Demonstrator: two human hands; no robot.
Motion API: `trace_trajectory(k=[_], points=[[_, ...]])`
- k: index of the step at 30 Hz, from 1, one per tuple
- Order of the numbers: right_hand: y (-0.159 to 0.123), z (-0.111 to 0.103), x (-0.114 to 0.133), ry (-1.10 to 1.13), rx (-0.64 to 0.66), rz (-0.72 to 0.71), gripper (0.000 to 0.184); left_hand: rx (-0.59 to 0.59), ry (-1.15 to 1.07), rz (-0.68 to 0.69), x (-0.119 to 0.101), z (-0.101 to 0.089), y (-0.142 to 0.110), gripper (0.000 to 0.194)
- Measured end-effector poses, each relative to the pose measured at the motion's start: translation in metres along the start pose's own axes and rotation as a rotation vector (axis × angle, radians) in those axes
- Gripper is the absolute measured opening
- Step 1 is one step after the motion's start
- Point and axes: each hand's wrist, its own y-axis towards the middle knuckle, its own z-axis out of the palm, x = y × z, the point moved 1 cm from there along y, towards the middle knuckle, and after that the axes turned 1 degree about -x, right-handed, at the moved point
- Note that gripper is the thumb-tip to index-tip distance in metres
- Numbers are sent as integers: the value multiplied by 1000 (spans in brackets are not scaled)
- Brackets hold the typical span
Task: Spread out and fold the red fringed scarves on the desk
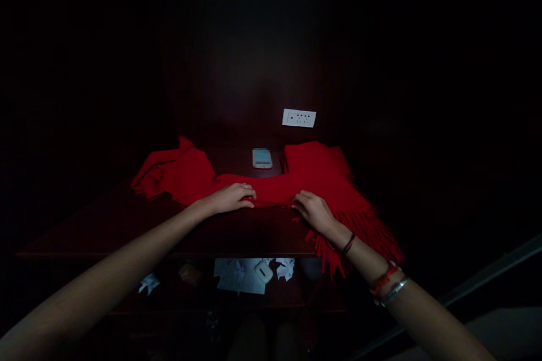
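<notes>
A red fringed scarf [275, 187] stretches across the dark tabletop. Its left part lies bunched, while the right part is flatter, with tassels hanging over the front edge. My left hand [234, 197] is closed on the scarf's near edge, thumb below and fingers above. To the right, my right hand [312, 208] pinches the same near edge just left of the fringe. Between the two hands the scarf runs as a narrow, folded band. My fingertips are partly sunk in the cloth.
Behind the scarf a phone [262, 158] with a lit screen lies on the table [139, 231]. A white socket panel [298, 118] is on the back wall. Below the tabletop, a shelf holds paper sheets [243, 282], a white case [263, 272] and crumpled paper [285, 268]. The surroundings are very dark.
</notes>
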Motion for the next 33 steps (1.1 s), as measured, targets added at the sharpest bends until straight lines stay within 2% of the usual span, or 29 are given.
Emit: trace_trajectory(k=[4, 11, 14, 18, 20, 23, 28, 33], points=[[-3, -1, 0, -2, -1, 7, 19, -7, -31, 45, 1, -2, -5, 24], [-6, 0, 1, 5, 19, -38, 21, -83, 90, -88, -2, -1, -5, 13], [-9, -2, 0, -52, 48, -62, 20, -47, 108, -67, -1, 0, -12, 14], [-12, -6, 3, -168, 128, -121, 19, -15, 110, -19, 6, -4, -32, 15], [-9, -8, 11, -190, 123, -151, 18, -27, 138, -30, 9, -6, -41, 15], [1, -7, 37, -166, 81, -186, 17, -55, 177, -55, 8, -5, -43, 12], [23, 10, 81, -153, 30, -142, 16, -89, 181, -82, 5, -1, -38, 8], [27, 22, 88, -168, 91, -143, 18, -41, 288, -96, 6, -9, -58, 14]])
